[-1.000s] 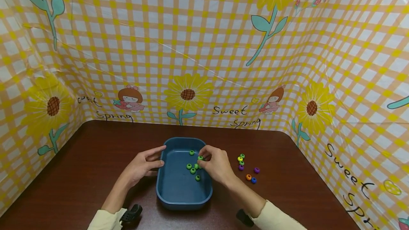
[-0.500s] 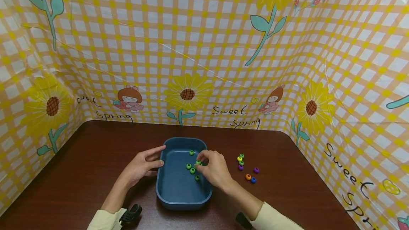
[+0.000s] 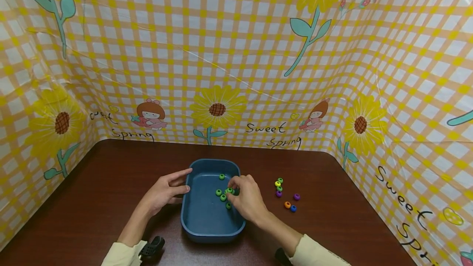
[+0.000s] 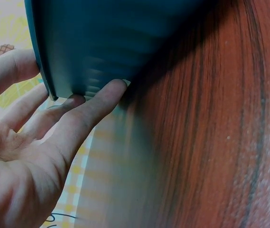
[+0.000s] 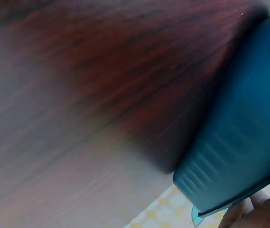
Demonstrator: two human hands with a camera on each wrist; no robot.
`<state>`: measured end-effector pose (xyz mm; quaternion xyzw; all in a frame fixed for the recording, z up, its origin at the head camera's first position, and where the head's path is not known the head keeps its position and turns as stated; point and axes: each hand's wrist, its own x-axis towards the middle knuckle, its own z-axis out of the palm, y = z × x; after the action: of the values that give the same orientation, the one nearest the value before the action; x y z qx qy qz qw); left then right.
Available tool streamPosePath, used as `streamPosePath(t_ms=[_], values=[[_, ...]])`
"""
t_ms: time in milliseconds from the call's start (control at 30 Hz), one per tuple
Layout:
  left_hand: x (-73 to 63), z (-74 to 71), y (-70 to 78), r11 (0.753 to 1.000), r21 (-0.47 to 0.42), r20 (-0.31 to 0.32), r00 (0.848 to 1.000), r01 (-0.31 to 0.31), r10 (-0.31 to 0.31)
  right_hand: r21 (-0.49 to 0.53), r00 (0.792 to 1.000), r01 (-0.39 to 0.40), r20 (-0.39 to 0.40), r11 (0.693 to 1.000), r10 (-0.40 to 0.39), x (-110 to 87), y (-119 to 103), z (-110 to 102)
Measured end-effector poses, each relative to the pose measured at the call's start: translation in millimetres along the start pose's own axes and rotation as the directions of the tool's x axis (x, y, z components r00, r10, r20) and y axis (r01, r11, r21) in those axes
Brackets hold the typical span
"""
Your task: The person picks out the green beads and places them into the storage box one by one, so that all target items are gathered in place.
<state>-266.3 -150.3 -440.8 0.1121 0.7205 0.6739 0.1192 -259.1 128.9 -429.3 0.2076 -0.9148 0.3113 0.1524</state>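
A blue plastic box stands on the table, with several green beads on its floor. My left hand rests its fingertips and thumb against the box's left side; the left wrist view shows the fingers fairly straight along the outer wall. Over the right rim reaches my right hand, pinching a green bead between thumb and index finger, low among the others. In the right wrist view only part of that hand shows beyond the box's rim.
Right of the box lie loose beads: green, yellow, purple, orange and blue. A checked, flowered cloth hangs around the back and sides of the dark wooden table.
My right hand has lowered with the green bead, toward the near side and into the group of beads. The left hand and the box have stayed in place.
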Motion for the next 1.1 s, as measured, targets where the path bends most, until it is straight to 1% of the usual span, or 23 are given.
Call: streamPosePath(t_ms=[267,733,1100], values=[[0.9,-0.7,0.0,1.0,-0.002,0.003,1.0,0.004,-0.004,-0.035,1.0,0.023,-0.004,0.999,-0.023,-0.3,0.9,1.6],[0.2,-1.7,-1.2,1.0,-0.01,0.007,1.0,0.002,-0.002,-0.049,1.0,0.022,0.012,0.999,-0.021,-0.6,1.2,3.6],[-0.8,-1.6,-2.0,1.0,-0.02,0.012,1.0,-0.001,0.001,-0.055,0.999,0.034,0.001,0.998,-0.034,-1.6,0.9,3.9]])
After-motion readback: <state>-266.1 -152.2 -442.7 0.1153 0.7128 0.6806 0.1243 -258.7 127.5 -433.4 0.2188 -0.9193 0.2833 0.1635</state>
